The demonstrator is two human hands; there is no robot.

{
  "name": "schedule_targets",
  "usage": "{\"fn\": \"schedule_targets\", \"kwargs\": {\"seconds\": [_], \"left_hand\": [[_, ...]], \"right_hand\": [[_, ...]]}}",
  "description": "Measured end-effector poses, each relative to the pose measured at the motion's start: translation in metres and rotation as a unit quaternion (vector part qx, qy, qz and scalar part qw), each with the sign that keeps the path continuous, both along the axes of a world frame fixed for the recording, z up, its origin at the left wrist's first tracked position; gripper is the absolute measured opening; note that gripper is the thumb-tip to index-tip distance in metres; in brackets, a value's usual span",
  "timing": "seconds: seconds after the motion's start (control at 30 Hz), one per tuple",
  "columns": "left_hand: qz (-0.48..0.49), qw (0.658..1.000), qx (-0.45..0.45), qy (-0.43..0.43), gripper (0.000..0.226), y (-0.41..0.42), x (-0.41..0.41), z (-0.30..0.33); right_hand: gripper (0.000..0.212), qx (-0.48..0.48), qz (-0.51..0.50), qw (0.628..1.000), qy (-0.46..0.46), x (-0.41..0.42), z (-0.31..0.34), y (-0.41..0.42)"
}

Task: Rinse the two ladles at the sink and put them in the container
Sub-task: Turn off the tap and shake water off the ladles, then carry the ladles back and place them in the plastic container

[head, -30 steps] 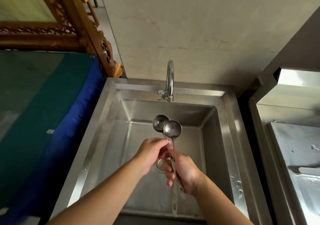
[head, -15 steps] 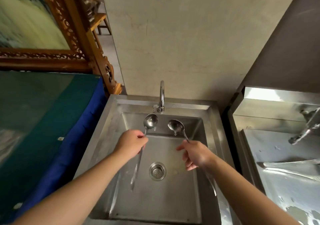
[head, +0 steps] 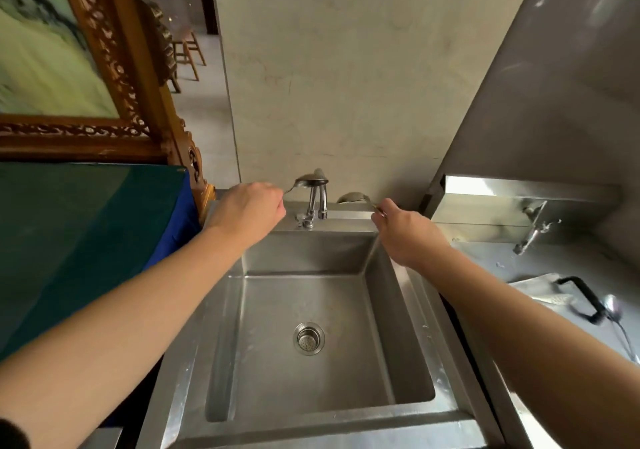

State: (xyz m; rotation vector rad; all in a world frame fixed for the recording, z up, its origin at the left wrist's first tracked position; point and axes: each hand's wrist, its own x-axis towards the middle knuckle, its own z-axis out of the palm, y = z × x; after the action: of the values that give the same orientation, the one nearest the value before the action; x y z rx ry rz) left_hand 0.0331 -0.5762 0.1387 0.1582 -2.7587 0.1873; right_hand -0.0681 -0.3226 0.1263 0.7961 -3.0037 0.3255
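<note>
My left hand [head: 247, 211] is closed round the handle of one steel ladle [head: 306, 182], whose bowl is raised level with the top of the tap [head: 320, 199]. My right hand [head: 407, 232] grips the second steel ladle [head: 351, 198], its bowl just right of the tap at the sink's back edge. Both hands are up above the back of the steel sink [head: 221, 344]. The drain [head: 309, 339] lies below in the dry-looking basin. Most of each handle is hidden in my fists. No water runs from the tap.
A green and blue covered table [head: 79, 227] stands to the left, with a carved wooden frame [head: 114, 68] behind it. On the right is a steel counter [head: 561, 265] with a lever tap [head: 535, 232], a black-handled lid [head: 585, 298] and a spoon [head: 614, 310].
The two ladles were held together over the basin, then separated, one in each hand. Both hands have risen toward the tap, and my view has tilted up.
</note>
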Motion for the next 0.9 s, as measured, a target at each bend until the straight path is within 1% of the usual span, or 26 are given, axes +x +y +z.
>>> {"fn": "schedule_targets", "kwargs": {"seconds": [0.17,0.27,0.33,0.4,0.47,0.5,0.53,0.6,0.63,0.7,0.73,0.77,0.83,0.9], "left_hand": [[-0.020,1.000,-0.006,0.019,0.026,-0.003,0.020,0.013],[-0.027,0.999,0.021,0.029,0.026,-0.007,0.029,0.012],[-0.029,0.996,0.082,0.028,0.026,-0.008,0.031,0.007],[-0.024,0.985,0.171,0.018,0.026,-0.007,0.033,0.001],[-0.009,0.967,0.255,0.002,0.025,-0.003,0.034,-0.006],[-0.002,0.954,0.301,-0.007,0.024,0.000,0.034,-0.009],[0.003,0.934,0.357,-0.016,0.023,0.004,0.034,-0.012],[0.004,0.876,0.482,-0.028,0.022,0.016,0.031,-0.018],[0.005,0.841,0.540,-0.031,0.020,0.023,0.030,-0.020],[0.009,0.759,0.650,-0.045,0.015,0.043,0.029,-0.025],[0.009,0.720,0.692,-0.054,0.013,0.052,0.029,-0.026],[0.007,0.691,0.720,-0.063,0.013,0.063,0.030,-0.028],[-0.003,0.654,0.752,-0.083,0.015,0.089,0.030,-0.029],[-0.014,0.627,0.772,-0.099,0.018,0.119,0.031,-0.029]], "right_hand": [[0.025,0.005,0.004,0.996,0.086,0.036,0.015,-0.004],[0.026,0.000,-0.002,0.994,0.109,0.052,0.021,-0.006],[0.029,-0.011,-0.013,0.995,0.100,0.061,0.024,-0.006],[0.034,-0.034,-0.027,0.996,0.082,0.069,0.024,-0.005],[0.037,-0.078,-0.044,0.995,0.033,0.076,0.024,-0.004],[0.037,-0.116,-0.055,0.992,-0.010,0.079,0.023,-0.004],[0.036,-0.167,-0.069,0.981,-0.063,0.081,0.023,-0.003],[0.029,-0.278,-0.108,0.938,-0.176,0.087,0.023,0.001],[0.028,-0.328,-0.126,0.908,-0.228,0.090,0.022,0.005],[0.029,-0.410,-0.154,0.843,-0.313,0.098,0.021,0.020],[0.029,-0.438,-0.161,0.816,-0.342,0.102,0.020,0.028],[0.029,-0.456,-0.164,0.796,-0.363,0.105,0.018,0.039],[0.028,-0.488,-0.164,0.760,-0.396,0.111,0.014,0.067],[0.027,-0.533,-0.173,0.709,-0.429,0.114,0.008,0.100]]}}
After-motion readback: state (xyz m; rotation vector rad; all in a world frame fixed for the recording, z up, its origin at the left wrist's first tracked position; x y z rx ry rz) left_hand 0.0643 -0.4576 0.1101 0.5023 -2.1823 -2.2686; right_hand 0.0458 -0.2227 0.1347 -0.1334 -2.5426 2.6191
